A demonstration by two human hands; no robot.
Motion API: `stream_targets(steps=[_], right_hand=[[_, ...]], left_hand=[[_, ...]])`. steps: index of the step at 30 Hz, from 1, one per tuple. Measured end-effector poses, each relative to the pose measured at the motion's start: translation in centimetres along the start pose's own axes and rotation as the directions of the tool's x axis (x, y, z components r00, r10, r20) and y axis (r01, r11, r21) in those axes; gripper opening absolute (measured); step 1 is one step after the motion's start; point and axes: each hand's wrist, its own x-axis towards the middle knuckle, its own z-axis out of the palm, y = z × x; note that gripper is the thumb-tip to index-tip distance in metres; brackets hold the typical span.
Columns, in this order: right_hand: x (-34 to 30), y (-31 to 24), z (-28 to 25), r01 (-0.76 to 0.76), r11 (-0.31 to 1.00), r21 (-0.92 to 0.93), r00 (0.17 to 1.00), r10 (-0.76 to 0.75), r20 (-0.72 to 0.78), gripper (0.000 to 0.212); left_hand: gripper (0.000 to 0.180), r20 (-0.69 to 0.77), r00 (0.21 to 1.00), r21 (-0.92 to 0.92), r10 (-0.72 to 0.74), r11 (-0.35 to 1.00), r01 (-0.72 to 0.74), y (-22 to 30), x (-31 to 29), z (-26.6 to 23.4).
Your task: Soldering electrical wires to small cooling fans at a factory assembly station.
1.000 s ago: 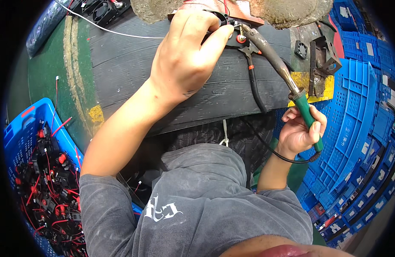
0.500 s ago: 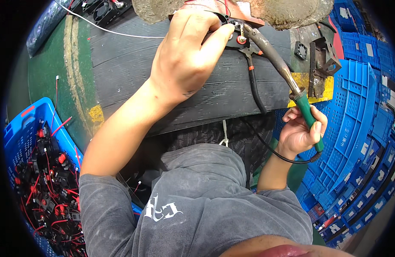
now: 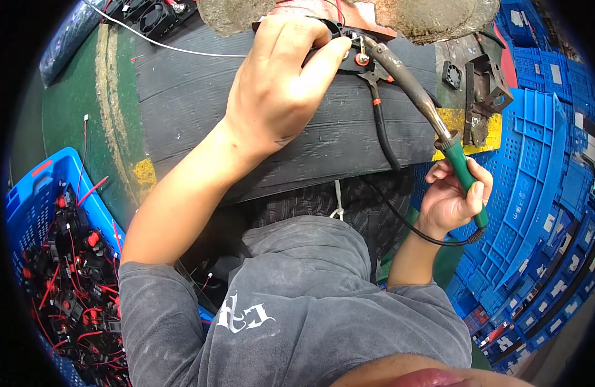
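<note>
My right hand (image 3: 447, 201) is wrapped round the green handle of a soldering iron (image 3: 462, 169). The iron's dark metal shaft slants up and left, its tip touching or very near a small black part (image 3: 349, 66). That part carries a round red-and-metal terminal (image 3: 362, 59) and thin red and black wires. Over it my left hand (image 3: 275, 80) is closed, thumb and fingers pinching it at the top of the work surface; the fingers hide much of the part. Just below lie black-handled pliers (image 3: 383, 126) with orange bands, jaws toward the part.
Dark boarding (image 3: 200, 97) covers the bench. Rough crusted blocks (image 3: 439, 22) stand at its far edge. A small fan (image 3: 451, 75) and a rusty metal bracket (image 3: 487, 97) sit at right. Left, a blue crate (image 3: 36, 184) holds wired black parts; blue crates (image 3: 523, 168) line the right.
Both hands keep almost the same pose. The soldering iron's shaft and the black part have shifted very slightly to the left.
</note>
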Motion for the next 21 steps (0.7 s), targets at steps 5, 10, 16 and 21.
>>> stream_targets(steps=[5,10,16,21], right_hand=[[0.11,0.07,0.25,-0.01,1.0,0.005,1.0,0.01,0.003,0.039],[0.06,-0.03,0.21,0.002,1.0,-0.004,1.0,-0.002,-0.007,0.04],[0.08,0.01,0.33,0.008,1.0,-0.001,1.0,-0.008,-0.009,0.04],[-0.04,-0.17,0.37,0.021,1.0,0.0,1.0,-0.021,-0.009,0.04]], left_hand=[[0.037,-0.006,1.0,-0.009,-0.006,1.0,0.006,-0.08,-0.18,0.18],[0.038,-0.012,1.0,0.002,0.0,1.0,0.0,-0.16,-0.09,0.42],[0.04,-0.008,1.0,0.01,0.012,1.0,-0.012,-0.22,-0.14,0.37],[0.04,-0.079,0.997,0.001,0.006,1.0,-0.006,-0.38,-0.11,0.48]])
